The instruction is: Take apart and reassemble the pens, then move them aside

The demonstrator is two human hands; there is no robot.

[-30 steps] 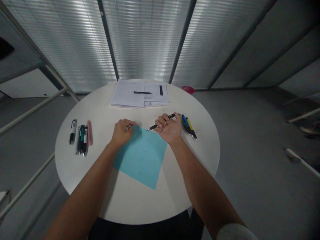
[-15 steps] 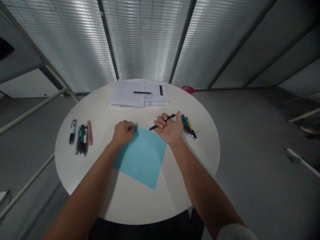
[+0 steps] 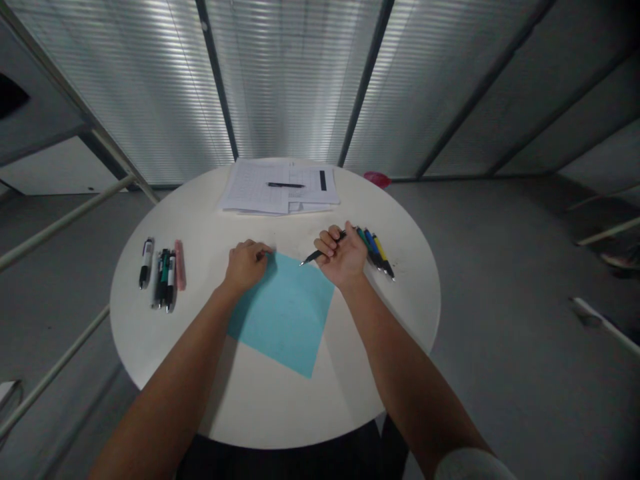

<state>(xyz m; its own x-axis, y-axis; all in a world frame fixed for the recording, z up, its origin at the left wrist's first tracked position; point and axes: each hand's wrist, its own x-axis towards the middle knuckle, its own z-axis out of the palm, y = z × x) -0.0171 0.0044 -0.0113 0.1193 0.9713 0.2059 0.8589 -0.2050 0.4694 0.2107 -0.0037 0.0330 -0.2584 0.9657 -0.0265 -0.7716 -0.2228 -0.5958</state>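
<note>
A light blue sheet of paper (image 3: 283, 310) lies slantwise on the round white table. Over its far left corner rests my left hand (image 3: 246, 265), fingers curled and closed on the corner; part of that edge is hidden under it. My right hand (image 3: 345, 257), palm turned up, holds a black pen (image 3: 313, 257) in its curled fingers. The pen's tip points left and down, over the sheet's far right edge. Close by on the right, several coloured pens (image 3: 377, 253) lie side by side, partly behind my right hand.
On the white table (image 3: 280, 417), printed papers (image 3: 257, 193) lie at the far edge with a black pen (image 3: 285, 185) on top. At the left are several pens (image 3: 163, 280), a pink stick-like item (image 3: 180, 265) and a separate white-and-black pen (image 3: 146, 263). Metal rails (image 3: 65, 223) stand left.
My right hand has turned slightly, and the pen in it has shifted a little to the right, its upper end now mostly behind the fingers. My left hand and the sheet stay put.
</note>
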